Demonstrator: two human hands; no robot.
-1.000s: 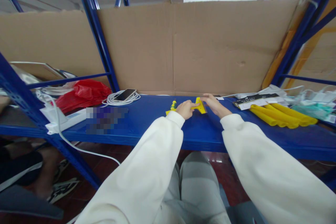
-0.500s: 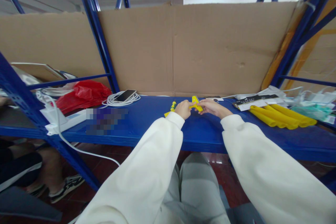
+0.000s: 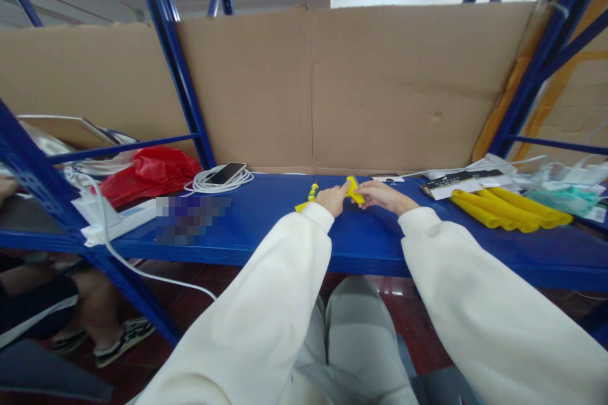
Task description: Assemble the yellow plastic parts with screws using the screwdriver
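Observation:
Both my hands meet over the blue shelf around a small yellow piece (image 3: 354,190), too small to make out its kind. My right hand (image 3: 381,195) pinches it from the right, thumb and fingers closed on its edge. From the left, my left hand (image 3: 332,199) has its fingers closed against the same piece, partly hiding it. Just behind my left hand lies a yellow-and-green item (image 3: 313,192). A flat yellow part (image 3: 300,207) shows beside my left cuff, the rest of it covered.
Several yellow tube-like pieces (image 3: 508,209) lie right, near a black-and-white packet (image 3: 463,184). A phone (image 3: 227,173) rests on coiled white cable (image 3: 202,185) at left. Further left are a red plastic bag (image 3: 152,171) and white power strip (image 3: 126,218). Cardboard (image 3: 380,88) stands behind.
The yellow piece has turned between my fingers and now slants more upright. My left fingers have shifted slightly on it; the shelf items stay put.

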